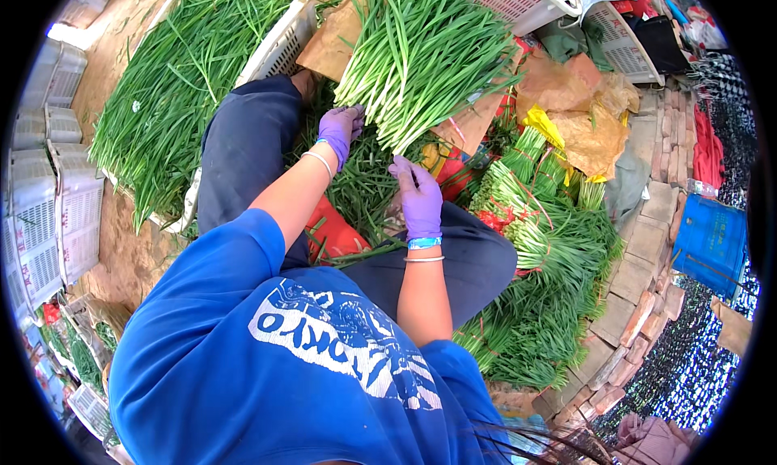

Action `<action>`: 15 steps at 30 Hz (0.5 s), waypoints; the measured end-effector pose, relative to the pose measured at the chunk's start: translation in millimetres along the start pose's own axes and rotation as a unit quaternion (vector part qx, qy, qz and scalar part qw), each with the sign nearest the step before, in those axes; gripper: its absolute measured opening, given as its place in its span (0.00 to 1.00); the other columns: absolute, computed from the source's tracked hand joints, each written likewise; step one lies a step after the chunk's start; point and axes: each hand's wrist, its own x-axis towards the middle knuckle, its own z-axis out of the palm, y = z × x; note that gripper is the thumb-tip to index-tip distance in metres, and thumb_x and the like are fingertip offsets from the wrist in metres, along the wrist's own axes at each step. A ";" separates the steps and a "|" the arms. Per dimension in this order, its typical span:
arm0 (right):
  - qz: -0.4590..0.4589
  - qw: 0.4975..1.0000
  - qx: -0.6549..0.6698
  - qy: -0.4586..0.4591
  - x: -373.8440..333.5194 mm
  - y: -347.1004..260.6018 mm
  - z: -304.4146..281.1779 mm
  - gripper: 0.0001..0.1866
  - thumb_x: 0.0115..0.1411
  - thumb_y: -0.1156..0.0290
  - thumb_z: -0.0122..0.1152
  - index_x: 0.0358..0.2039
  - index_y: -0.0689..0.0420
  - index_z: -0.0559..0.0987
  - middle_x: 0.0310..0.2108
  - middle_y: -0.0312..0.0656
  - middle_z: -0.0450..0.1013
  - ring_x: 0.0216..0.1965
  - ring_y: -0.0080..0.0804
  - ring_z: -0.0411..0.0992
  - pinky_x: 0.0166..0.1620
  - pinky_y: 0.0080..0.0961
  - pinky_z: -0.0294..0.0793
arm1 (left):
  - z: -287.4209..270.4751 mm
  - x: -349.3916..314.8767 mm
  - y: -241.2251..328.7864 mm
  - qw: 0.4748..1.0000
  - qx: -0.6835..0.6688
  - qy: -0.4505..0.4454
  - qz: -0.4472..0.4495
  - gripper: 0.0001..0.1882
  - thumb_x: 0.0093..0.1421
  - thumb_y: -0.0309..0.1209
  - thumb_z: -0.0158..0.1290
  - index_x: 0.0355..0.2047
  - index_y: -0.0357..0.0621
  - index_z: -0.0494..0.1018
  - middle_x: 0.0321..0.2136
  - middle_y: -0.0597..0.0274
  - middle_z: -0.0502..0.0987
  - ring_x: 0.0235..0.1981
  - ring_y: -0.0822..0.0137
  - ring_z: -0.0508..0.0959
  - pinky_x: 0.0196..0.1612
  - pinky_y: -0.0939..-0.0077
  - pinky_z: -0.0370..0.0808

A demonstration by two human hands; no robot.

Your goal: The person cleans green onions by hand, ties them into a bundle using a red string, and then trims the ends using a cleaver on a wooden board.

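Note:
A large heap of garlic chives (pixel 429 56), pale stem ends toward me, lies on brown cardboard (pixel 473 125) ahead of my knees. My left hand (pixel 341 131), in a purple glove, has its fingers curled beside the left edge of the stems; what they hold, if anything, is hidden. Also gloved in purple, my right hand (pixel 419 196) is pinched just below the lowest stem ends. Whether a stem is between those fingertips is too small to tell. Loose green leaves (pixel 356 186) lie between my legs, over a red cloth (pixel 333 232).
A white crate (pixel 279 48) heaped with long green chives (pixel 190 84) stands at my left. Tied chive bundles (pixel 534 246) are piled at my right, near a brick edging (pixel 635 283). Crumpled brown paper (pixel 595 133) and a blue container (pixel 711 242) lie farther right. White crates (pixel 36 222) stand far left.

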 end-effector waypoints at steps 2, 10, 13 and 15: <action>-0.005 1.000 -0.007 -0.003 0.3 -4.2 0.4 0.14 0.58 0.69 0.50 0.41 0.65 0.74 0.33 0.44 0.74 0.35 0.25 0.71 0.42 0.19 0.68 | 1.0 3.4 -0.8 1.000 0.019 0.010 0.009 0.04 0.53 0.28 0.51 0.29 0.43 0.70 0.22 0.67 0.73 0.16 0.76 0.70 0.20 0.84 0.67; -0.016 1.000 0.007 0.013 5.6 6.7 -1.9 0.14 0.57 0.69 0.50 0.39 0.66 0.74 0.32 0.44 0.74 0.35 0.26 0.72 0.42 0.19 0.68 | -39.1 36.6 -38.1 1.000 0.015 -0.010 -0.026 0.02 0.53 0.26 0.47 0.26 0.42 0.69 0.19 0.66 0.72 0.14 0.75 0.69 0.16 0.81 0.64; 0.013 0.995 0.062 0.075 22.0 7.5 -25.4 0.14 0.58 0.70 0.50 0.40 0.67 0.73 0.33 0.45 0.73 0.35 0.28 0.72 0.43 0.21 0.69 | -32.3 -9.3 -15.6 0.923 0.338 -0.177 -0.054 0.05 0.51 0.30 0.49 0.23 0.42 0.71 0.15 0.69 0.69 0.13 0.76 0.66 0.16 0.80 0.61; 0.041 0.968 0.208 0.133 38.2 12.3 -35.9 0.14 0.58 0.72 0.48 0.41 0.68 0.72 0.34 0.47 0.73 0.35 0.31 0.72 0.43 0.22 0.70 | -29.9 -56.7 25.0 0.814 0.471 -0.331 -0.078 0.08 0.50 0.33 0.52 0.26 0.41 0.75 0.20 0.64 0.75 0.18 0.72 0.73 0.22 0.78 0.69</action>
